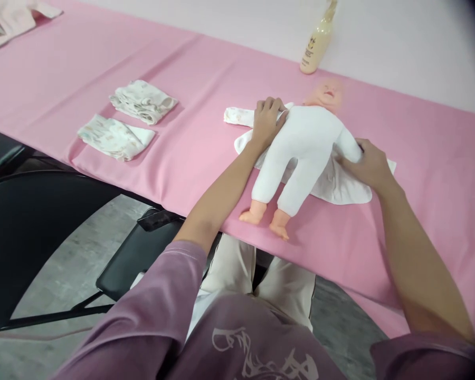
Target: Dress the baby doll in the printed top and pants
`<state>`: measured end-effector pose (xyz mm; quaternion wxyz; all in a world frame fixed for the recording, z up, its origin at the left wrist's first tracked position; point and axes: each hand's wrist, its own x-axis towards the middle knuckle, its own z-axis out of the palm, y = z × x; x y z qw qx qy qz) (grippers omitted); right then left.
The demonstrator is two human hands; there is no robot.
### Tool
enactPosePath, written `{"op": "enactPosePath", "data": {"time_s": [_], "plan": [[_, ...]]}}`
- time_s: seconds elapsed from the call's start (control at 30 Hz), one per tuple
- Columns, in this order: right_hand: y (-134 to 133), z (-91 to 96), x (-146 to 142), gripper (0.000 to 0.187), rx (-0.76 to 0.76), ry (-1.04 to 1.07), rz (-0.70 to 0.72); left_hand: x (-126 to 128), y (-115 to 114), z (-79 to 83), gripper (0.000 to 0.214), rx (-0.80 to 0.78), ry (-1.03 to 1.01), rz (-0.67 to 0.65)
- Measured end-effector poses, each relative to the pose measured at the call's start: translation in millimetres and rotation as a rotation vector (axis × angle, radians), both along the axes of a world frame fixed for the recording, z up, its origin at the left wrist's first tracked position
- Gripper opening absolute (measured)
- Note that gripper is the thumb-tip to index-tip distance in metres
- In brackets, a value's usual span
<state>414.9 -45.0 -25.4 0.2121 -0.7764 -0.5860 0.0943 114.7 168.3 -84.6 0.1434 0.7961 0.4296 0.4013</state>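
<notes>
A baby doll [306, 132] with a white cloth body lies on its back, its feet toward me. Beneath it is spread a white baby shirt [338, 184], one patterned sleeve reaching out to the left. My left hand [267, 121] is curled over the doll's arm on the left side, above the shirt; its fingertips and most of that arm are hidden. On the other side, my right hand [370, 161] grips the end of the doll's other arm, thumb below and fingers around the far side.
Two folded patterned baby garments [142, 102] lie to the left on the pink tablecloth [198, 79]. A cream pump bottle [316, 47] stands behind the doll. Pink cloth [19, 18] is at the far left. Black folding chairs [138, 253] stand by the table's near edge.
</notes>
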Motion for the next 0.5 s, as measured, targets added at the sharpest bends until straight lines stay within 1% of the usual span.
{"op": "enactPosePath", "data": {"time_s": [0.07, 0.13, 0.2, 0.23, 0.3, 0.33, 0.37, 0.43, 0.47, 0.5], "plan": [[-13.0, -7.9, 12.1, 0.073, 0.068, 0.069, 0.063, -1.7, -1.8, 5.0, 0.051, -0.017, 0.033, 0.019], [-24.2, -18.5, 24.8, 0.075, 0.147, 0.149, 0.091, -5.4, -3.8, 15.4, 0.067, -0.052, 0.044, 0.019], [-31.8, -30.1, 36.2, 0.071, 0.221, 0.202, 0.1, -8.4, -9.9, 33.0, 0.08, -0.068, 0.036, 0.016], [-33.8, -35.6, 40.7, 0.067, 0.252, 0.218, 0.098, -8.1, -15.5, 44.4, 0.081, -0.063, 0.035, 0.019], [-34.6, -44.1, 46.5, 0.059, 0.301, 0.242, 0.092, -0.2, -32.1, 70.3, 0.072, -0.02, 0.046, -0.001], [-33.6, -46.9, 47.5, 0.058, 0.322, 0.257, 0.088, 8.1, -42.4, 83.2, 0.063, 0.017, 0.061, -0.054], [-31.9, -48.6, 47.4, 0.058, 0.349, 0.276, 0.08, 19.6, -53.3, 94.9, 0.054, 0.059, 0.081, -0.148], [-27.4, -48.9, 44.5, 0.066, 0.405, 0.328, 0.06, 49.7, -73.7, 111.7, 0.04, 0.124, 0.17, -0.395], [-25.2, -47.7, 42.3, 0.072, 0.411, 0.362, 0.057, 66.5, -82.2, 116.1, 0.04, 0.137, 0.269, -0.51], [-23.1, -45.9, 39.9, 0.079, 0.404, 0.402, 0.062, 83.1, -89.1, 117.8, 0.048, 0.136, 0.393, -0.598]]}}
